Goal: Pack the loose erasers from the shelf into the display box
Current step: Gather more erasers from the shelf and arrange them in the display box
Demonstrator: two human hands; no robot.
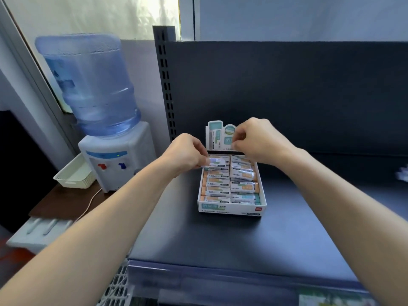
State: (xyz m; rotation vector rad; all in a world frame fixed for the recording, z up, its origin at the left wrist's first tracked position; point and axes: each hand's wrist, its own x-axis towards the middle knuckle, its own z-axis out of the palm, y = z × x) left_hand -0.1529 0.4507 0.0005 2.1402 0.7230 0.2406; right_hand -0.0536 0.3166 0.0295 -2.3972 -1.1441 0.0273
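Observation:
A white display box point(229, 208) stands on the dark shelf point(287, 228), with its printed header card point(217, 135) upright at the back. Two rows of wrapped erasers point(220, 187) fill it, mostly orange with a green one at the front right. My left hand point(185, 154) pinches an eraser point(217, 160) at the back of the left row. My right hand point(257, 140) is over the back right corner, fingers curled and pinching the header card's right part.
A water dispenser point(110, 155) with a blue bottle stands left of the shelf upright point(165, 85), beside a cream basket point(74, 173) on a brown table. A small white thing point(403, 174) lies at the shelf's far right edge. White wire racking point(117, 286) sits below left.

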